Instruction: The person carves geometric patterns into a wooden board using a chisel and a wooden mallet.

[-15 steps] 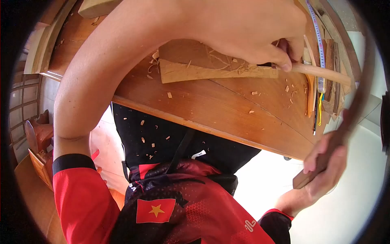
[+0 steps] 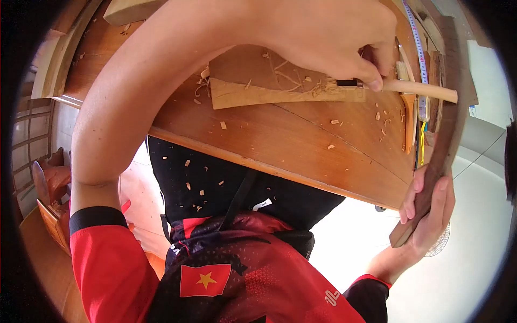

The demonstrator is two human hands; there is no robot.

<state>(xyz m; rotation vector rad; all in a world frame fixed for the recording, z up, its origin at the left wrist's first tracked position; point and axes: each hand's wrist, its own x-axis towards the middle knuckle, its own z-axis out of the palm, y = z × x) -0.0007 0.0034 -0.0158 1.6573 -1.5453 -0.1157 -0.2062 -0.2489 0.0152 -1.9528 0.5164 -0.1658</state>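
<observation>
The pale-handled carving tool [image 2: 423, 90] lies above the far right part of the tabletop [image 2: 301, 159], pinched by the left hand [image 2: 334, 40] between thumb and fingers, near the dark collar. From that grip its long axis runs sideways: the collar end points left, over the right end of the tan wood block [image 2: 280, 98], while the butt points right, tilting slightly toward the near side. There it meets, in view, the dark wooden bar [image 2: 444, 140]; whether the two touch I cannot tell. The bar stands crosswise to the handle, its long axis running from the right hand [image 2: 433, 207], off the near right corner, up toward the far right corner. The right grip is closed around the bar's lower end, so the left hand is the nearer one to the handle, the right well apart from it. Counted, there is one pale-handled tool, one dark bar, one tan block under the work, one tape measure [image 2: 424, 110] and, just left of it, one orange-handled tool [image 2: 410, 121]. The wood chips [image 2: 223, 125] scattered over the tabletop are too many and too small to count surely.
</observation>
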